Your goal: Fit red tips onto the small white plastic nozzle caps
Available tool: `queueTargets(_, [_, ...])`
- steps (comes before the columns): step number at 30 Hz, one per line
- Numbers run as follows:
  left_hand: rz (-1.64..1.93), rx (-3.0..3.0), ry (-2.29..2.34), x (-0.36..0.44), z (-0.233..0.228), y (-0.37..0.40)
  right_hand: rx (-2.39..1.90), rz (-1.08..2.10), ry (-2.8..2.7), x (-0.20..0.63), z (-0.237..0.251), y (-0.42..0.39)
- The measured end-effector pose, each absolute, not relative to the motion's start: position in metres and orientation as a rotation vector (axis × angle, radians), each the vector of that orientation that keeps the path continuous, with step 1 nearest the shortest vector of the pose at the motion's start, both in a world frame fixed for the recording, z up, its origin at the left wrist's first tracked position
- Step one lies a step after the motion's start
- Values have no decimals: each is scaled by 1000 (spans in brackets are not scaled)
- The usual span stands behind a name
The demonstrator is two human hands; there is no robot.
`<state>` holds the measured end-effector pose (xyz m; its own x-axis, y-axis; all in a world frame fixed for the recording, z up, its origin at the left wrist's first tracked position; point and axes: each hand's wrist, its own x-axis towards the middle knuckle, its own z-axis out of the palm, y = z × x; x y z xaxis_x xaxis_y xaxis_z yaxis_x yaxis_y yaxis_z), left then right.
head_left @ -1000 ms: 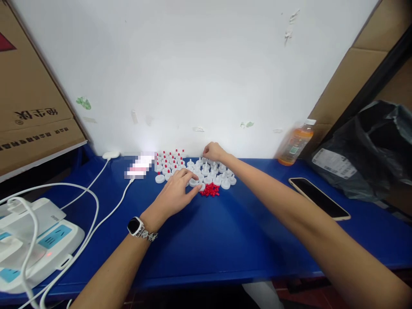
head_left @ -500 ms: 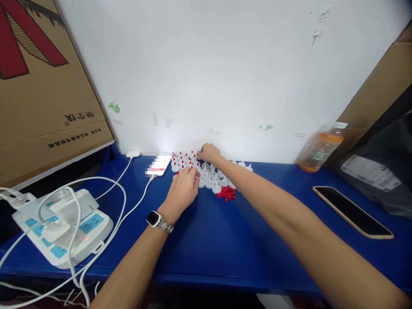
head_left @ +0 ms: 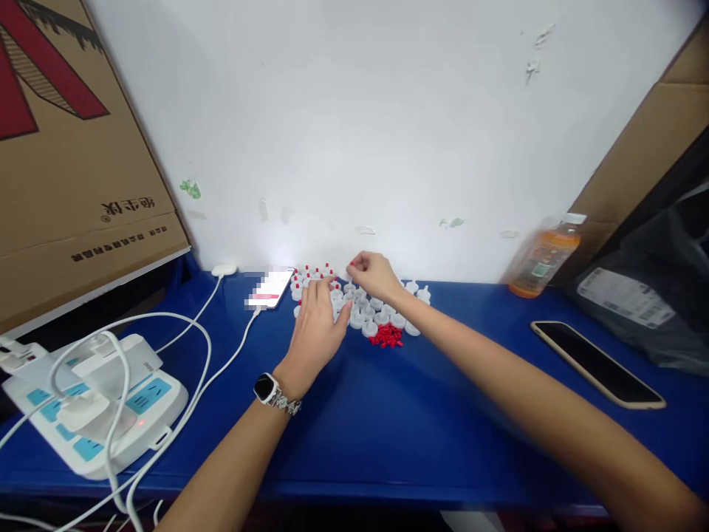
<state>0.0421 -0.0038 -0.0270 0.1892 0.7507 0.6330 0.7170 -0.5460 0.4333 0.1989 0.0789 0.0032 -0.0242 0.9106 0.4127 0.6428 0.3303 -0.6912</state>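
Several small white round caps (head_left: 382, 316) with pointed tips sit in a cluster at the back of the blue table (head_left: 388, 428). Those on the left of the cluster carry red tips (head_left: 308, 273). A little heap of loose red pieces (head_left: 387, 336) lies just in front of the cluster. My left hand (head_left: 317, 329), with a watch on the wrist, rests flat over the left part of the cluster, fingers stretched onto the caps. My right hand (head_left: 374, 273) hovers over the back of the cluster with its fingertips pinched together; whether something small sits between them is too small to see.
A lit phone (head_left: 270, 287) on a white cable lies left of the caps. A white power strip (head_left: 100, 403) with plugs stands at the near left. A dark phone (head_left: 595, 362), an orange drink bottle (head_left: 540, 258) and a black bag (head_left: 659, 295) are on the right. Cardboard boxes (head_left: 66, 148) flank both sides.
My left hand slid from the cluster's front edge up onto its left part, fingers now stretched forward. My right hand stayed pinched at the back of the cluster. The camera panned slightly.
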Motion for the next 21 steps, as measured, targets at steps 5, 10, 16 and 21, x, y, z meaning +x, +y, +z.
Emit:
queueTargets(5, [1233,2378,1302,57,-28,-12,-1133,696,-1708,219,-11,4])
queueTargets(10, [1112,2433,1045,64,-27,-17,-1186,565,-1785,232,-17,-27])
queueTargets(16, [1179,2690,952,61,-17,-24,-1143,565,-1751,233,-16,-21])
queueTargets(21, [1268,2757,1087,52,-13,-19,-1375,714,-1451,253,-14,-6])
